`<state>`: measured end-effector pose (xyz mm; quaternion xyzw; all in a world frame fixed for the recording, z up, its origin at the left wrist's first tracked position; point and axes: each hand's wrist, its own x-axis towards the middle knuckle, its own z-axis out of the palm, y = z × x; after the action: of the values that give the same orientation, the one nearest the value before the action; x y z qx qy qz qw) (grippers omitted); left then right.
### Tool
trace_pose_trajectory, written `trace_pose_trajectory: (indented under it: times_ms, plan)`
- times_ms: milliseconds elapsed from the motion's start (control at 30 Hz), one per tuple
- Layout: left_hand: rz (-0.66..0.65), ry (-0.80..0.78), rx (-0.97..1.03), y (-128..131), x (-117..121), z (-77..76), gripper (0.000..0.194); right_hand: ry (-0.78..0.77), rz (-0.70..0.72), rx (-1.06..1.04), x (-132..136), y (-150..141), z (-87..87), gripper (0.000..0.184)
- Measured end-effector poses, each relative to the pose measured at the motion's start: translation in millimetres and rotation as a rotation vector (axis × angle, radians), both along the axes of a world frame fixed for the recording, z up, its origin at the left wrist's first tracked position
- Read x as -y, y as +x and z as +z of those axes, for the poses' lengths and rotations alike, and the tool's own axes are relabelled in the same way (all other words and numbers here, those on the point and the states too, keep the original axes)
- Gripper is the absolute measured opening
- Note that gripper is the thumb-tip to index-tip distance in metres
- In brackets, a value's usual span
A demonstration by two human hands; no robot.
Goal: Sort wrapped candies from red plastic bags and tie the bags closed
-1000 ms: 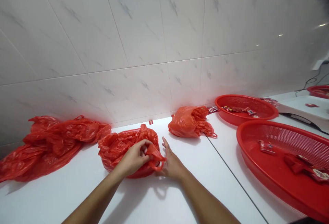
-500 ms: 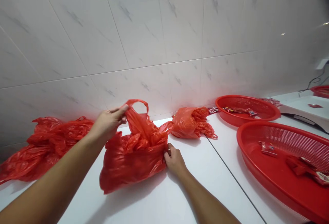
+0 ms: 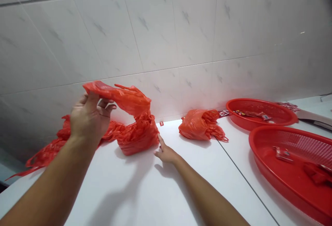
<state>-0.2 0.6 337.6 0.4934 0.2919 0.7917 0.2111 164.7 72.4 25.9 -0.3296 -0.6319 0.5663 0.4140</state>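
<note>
A red plastic carrier bag (image 3: pixel 137 138), bulging with contents I cannot see, rests on the white table. My left hand (image 3: pixel 90 117) is raised at the left and grips the bag's stretched top between thumb and fingers. That held end arches through the air down to the gathered neck. Low on the bag's right side, my right hand (image 3: pixel 167 154) touches it with an extended index finger, the thumb apart and nothing grasped. Behind my left arm lies a heap of crumpled red bags (image 3: pixel 49 151), partly hidden.
A second filled red bag (image 3: pixel 195 125) sits against the tiled wall (image 3: pixel 160 43). On the right stand a red basin (image 3: pixel 259 122) and a red mesh basket (image 3: pixel 275 177), both with small wrapped packets. A small red packet (image 3: pixel 162 123) lies by the wall.
The bag has moved back toward the wall. My left hand has pulled its top up and to the left, drawing the neck together. My right hand's fingers have straightened at its side.
</note>
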Motion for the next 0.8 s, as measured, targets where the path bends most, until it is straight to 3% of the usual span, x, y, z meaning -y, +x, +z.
trace_pose_trajectory:
  times_ms: [67,167,233,300,400,500,633,700,800]
  plan:
    - [-0.039,-0.054,-0.03,-0.9,19.3,-26.9,0.036,-0.136,0.047,-0.031,3.0,-10.8,-3.3,0.093]
    - [-0.217,-0.298,-0.226,-8.2,45.2,-85.1,0.027,-0.295,0.067,-0.055,12.6,-2.5,-9.6,0.075]
    - [-0.282,-0.36,-0.291,-13.2,58.4,-130.9,0.029,-0.374,0.105,-0.109,19.0,19.8,-9.0,0.077]
    - [-0.343,-0.425,-0.385,-14.6,67.5,-174.3,0.03,-0.448,0.159,-0.234,24.7,51.0,-4.8,0.091]
    - [-0.412,-0.591,-0.429,-7.4,74.4,-221.0,0.033,-0.411,0.154,-0.328,31.2,100.4,-1.5,0.095]
    - [-0.446,-0.688,-0.399,7.5,74.0,-240.7,0.034,-0.198,0.029,-0.259,33.0,137.6,-8.5,0.095]
    - [-0.409,-0.775,-0.284,25.4,63.4,-243.1,0.032,0.22,-0.256,-0.067,31.9,159.9,-12.6,0.092]
    - [-0.346,-0.818,-0.228,30.1,56.5,-241.3,0.034,0.467,-0.372,0.031,37.0,162.9,-3.2,0.079]
    - [-0.293,-0.856,-0.187,34.4,48.9,-236.4,0.037,0.829,-0.522,0.038,58.3,161.6,19.2,0.036]
